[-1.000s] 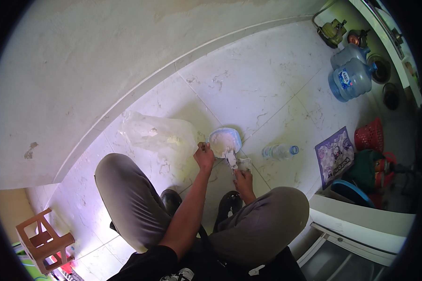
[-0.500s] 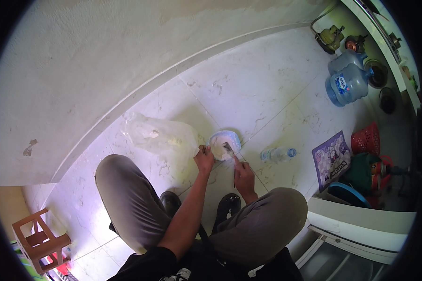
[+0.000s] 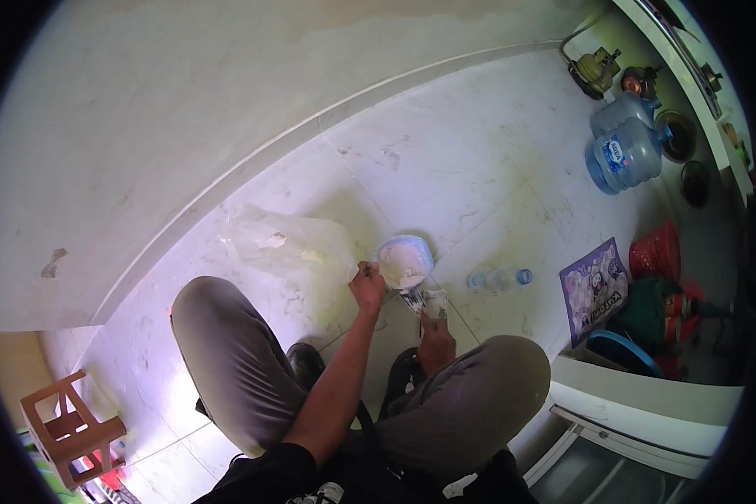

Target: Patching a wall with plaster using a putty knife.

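My left hand (image 3: 367, 286) is closed on the near left rim of a small pale blue bowl (image 3: 429, 246), which stands on the floor between my feet and the wall. White paste (image 3: 403, 262) lies inside the bowl. In my closed right hand (image 3: 437, 343) is a putty knife (image 3: 412, 299), its blade smeared white, just outside the bowl's near rim. Beside that blade a flat, white-coated piece (image 3: 435, 304) also rises from the same hand; I cannot tell whether it is a second blade. My right fingers are partly hidden.
A clear plastic bag (image 3: 290, 244) lies left of the bowl, and a clear bottle (image 3: 499, 280) lies to its right. Large blue water jugs (image 3: 626, 155), a purple printed sheet (image 3: 594, 290) and a red basket (image 3: 657, 250) are at the right. A brown stool (image 3: 74, 433) is lower left.
My right hand has drawn the putty knife out of the bowl, down toward me. The white-coated piece beside it now shows. My left hand keeps its hold on the bowl.
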{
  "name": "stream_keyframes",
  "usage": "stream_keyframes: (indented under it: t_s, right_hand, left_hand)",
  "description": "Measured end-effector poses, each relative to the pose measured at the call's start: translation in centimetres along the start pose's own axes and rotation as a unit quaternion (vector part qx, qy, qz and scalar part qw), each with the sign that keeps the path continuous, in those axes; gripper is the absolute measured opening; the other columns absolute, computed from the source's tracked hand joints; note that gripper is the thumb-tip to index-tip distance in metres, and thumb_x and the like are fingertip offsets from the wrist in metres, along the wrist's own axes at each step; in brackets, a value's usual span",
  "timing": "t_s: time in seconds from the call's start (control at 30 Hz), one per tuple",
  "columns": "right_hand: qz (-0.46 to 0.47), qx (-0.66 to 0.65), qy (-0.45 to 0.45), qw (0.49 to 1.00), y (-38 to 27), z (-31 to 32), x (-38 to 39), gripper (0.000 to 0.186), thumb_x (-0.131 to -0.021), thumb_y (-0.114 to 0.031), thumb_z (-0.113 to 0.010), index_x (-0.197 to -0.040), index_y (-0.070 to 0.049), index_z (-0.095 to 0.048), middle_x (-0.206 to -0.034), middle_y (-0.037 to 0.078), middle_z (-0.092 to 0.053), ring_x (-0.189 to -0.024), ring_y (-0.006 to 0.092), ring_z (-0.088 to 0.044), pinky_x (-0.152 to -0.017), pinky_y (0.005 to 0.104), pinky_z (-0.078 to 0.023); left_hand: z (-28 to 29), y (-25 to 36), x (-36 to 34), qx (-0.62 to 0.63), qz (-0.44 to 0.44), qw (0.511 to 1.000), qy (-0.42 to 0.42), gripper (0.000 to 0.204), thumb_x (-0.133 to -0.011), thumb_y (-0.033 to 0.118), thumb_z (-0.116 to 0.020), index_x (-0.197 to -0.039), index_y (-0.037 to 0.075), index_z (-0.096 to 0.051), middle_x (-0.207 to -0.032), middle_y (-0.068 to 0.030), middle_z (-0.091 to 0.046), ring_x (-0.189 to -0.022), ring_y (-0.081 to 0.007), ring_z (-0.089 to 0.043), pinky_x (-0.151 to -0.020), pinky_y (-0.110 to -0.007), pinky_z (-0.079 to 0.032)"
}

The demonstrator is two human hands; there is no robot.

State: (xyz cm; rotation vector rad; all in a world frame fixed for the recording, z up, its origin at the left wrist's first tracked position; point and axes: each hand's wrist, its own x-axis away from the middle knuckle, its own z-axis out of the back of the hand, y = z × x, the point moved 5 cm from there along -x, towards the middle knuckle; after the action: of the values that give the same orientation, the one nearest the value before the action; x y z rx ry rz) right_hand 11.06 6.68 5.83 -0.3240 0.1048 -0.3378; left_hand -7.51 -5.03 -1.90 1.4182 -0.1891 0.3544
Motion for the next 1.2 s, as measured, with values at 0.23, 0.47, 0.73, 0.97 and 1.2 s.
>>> stream_keyframes:
  t_s: [0.23,0.47,0.73,0.97,1.2]
  right_hand:
    - [0.141,0.119,-0.047,0.982,0.8,9.6,-8.5,0.051,-0.076,-0.006,-0.064,-0.126,-0.020,-0.068,-0.096,0.010,-0.061,-0.088,0.0294,-0.064,-0.072,0.0430,-0.052]
    - [0.282,0.175,-0.152,0.931,2.3,8.0,-15.5,0.031,-0.079,-0.005,-0.061,-0.104,-0.016,-0.075,-0.087,0.009,-0.065,-0.089,0.0278,-0.063,-0.074,0.0431,-0.049]
    - [0.183,0.120,-0.275,0.936,-0.5,3.9,-14.4,0.033,-0.079,-0.011,-0.066,-0.110,-0.012,-0.074,-0.095,0.017,-0.070,-0.093,0.0366,-0.067,-0.079,0.0489,-0.052]
    - [0.044,-0.017,-0.213,0.976,1.8,1.9,-15.6,0.031,-0.081,-0.020,-0.072,-0.106,-0.002,-0.074,-0.095,0.024,-0.070,-0.092,0.0400,-0.068,-0.082,0.0480,-0.054]
    - [-0.022,-0.084,-0.165,0.983,1.5,4.4,-16.1,0.031,-0.082,-0.023,-0.073,-0.094,0.005,-0.072,-0.087,0.025,-0.070,-0.090,0.0402,-0.068,-0.082,0.0480,-0.052]
  left_hand:
    - [-0.8,-0.5,-1.1,-0.043,-0.023,0.997,-0.057,0.014,-0.095,0.013,-0.063,-0.091,0.000,-0.061,-0.075,-0.0121,-0.066,-0.060,-0.0238,-0.063,-0.056,-0.038,-0.051]
    - [-0.9,-1.6,-2.0,-0.060,-0.030,0.997,-0.049,0.014,-0.094,0.014,-0.064,-0.091,0.001,-0.060,-0.075,-0.0119,-0.064,-0.064,-0.0251,-0.063,-0.065,-0.040,-0.051]
    - [-0.3,-1.5,-1.4,-0.018,-0.003,0.997,-0.072,0.022,-0.097,0.017,-0.064,-0.102,-0.003,-0.060,-0.082,-0.0106,-0.064,-0.058,-0.0178,-0.062,-0.045,-0.033,-0.057]
    - [-0.8,0.3,-0.4,-0.001,-0.024,0.998,-0.059,0.018,-0.096,0.015,-0.064,-0.092,-0.003,-0.061,-0.069,-0.0113,-0.062,-0.052,-0.0198,-0.062,-0.050,-0.037,-0.049]
    - [-0.7,-0.2,-0.1,0.018,0.003,0.998,-0.061,0.020,-0.096,0.016,-0.064,-0.092,-0.003,-0.061,-0.071,-0.0112,-0.064,-0.052,-0.0197,-0.063,-0.050,-0.035,-0.051]
